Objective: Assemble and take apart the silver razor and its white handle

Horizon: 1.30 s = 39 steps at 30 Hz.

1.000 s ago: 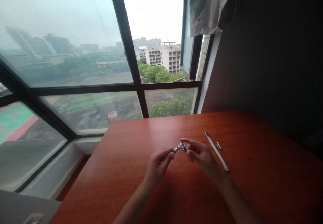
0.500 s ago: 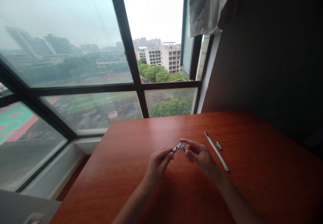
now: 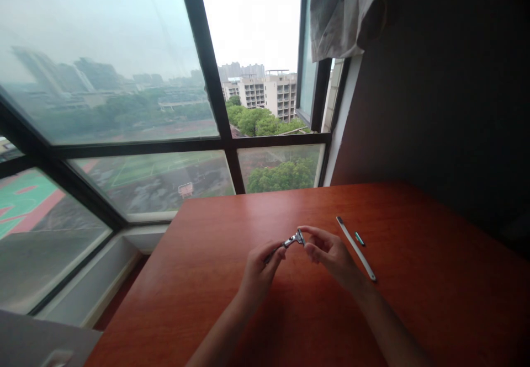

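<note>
Both my hands hover just above the red-brown wooden table [image 3: 414, 301] near its middle. My left hand [image 3: 260, 272] pinches the handle end of a small grey metal razor-like tool [image 3: 293, 240]. My right hand [image 3: 330, 253] has its fingers curled, with thumb and forefinger pinched on the tool's head. To the right of that hand a slim white stick with a dark tip [image 3: 356, 248] lies on the table, and a small teal piece [image 3: 359, 239] rests just beyond it.
A large dark-framed window [image 3: 215, 107] overlooks buildings and trees past the table's far and left edges. A dark wall [image 3: 447, 91] rises behind the table on the right. A pale garment [image 3: 343, 11] hangs at the top right.
The hands and the metal tool have shifted only slightly; the right fingers stay at the tool's head. The stick and the teal piece have not moved.
</note>
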Motion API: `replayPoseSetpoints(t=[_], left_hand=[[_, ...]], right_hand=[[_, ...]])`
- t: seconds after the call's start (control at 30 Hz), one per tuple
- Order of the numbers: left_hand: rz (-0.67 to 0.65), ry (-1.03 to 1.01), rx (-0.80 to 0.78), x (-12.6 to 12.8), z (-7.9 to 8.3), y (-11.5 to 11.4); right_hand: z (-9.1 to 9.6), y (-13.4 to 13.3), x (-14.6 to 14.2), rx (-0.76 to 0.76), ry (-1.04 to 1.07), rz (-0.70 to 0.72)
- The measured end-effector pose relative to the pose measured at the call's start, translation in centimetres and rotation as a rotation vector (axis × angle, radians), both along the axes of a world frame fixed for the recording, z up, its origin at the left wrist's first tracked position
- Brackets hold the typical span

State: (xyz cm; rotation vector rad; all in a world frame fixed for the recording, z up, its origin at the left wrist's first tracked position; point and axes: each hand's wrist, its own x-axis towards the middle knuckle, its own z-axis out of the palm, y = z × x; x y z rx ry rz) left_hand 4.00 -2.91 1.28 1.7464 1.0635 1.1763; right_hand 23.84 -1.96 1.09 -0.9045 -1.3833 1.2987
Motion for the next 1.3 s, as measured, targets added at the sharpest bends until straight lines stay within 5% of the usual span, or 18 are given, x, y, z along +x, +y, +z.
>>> replayPoseSetpoints(t=[0.23, 0.53, 0.67, 0.87, 0.97, 1.07, 1.17, 1.3], left_hand=[[0.02, -0.153, -0.217, 0.2, -0.1, 0.0], [-0.125, -0.539, -0.6, 2.2, -2.0, -0.2], [-0.16, -0.499, -0.558, 2.4, -2.2, -0.4], [-0.179, -0.216, -0.437, 2.0, -2.3, -0.3], [-0.162, -0.169, -0.463, 1.8, -2.9, -0.1], [-0.163, -0.142, -0.475, 1.7, -3.2, 0.1], [-0.174, -0.11, -0.464, 1.7, -3.1, 0.0], [-0.187, -0.084, -0.452, 1.7, -2.8, -0.1]], right_hand=[[0.1, -0.1, -0.5, -0.027, 0.035, -0.009], [-1.7, 0.3, -2.5, -0.007, -0.101, 0.037], [-1.4, 0.1, -2.6, 0.071, -0.136, -0.056], [-1.8, 1.0, -1.1, -0.054, -0.102, -0.227], [-2.0, 2.1, 1.4, 0.032, -0.319, -0.46], [-2.1, 2.8, 3.7, 0.103, -0.763, -0.645], [-2.3, 3.0, 4.9, 0.074, -1.137, -0.657], [-2.8, 3.0, 4.8, 0.011, -1.376, -0.607]])
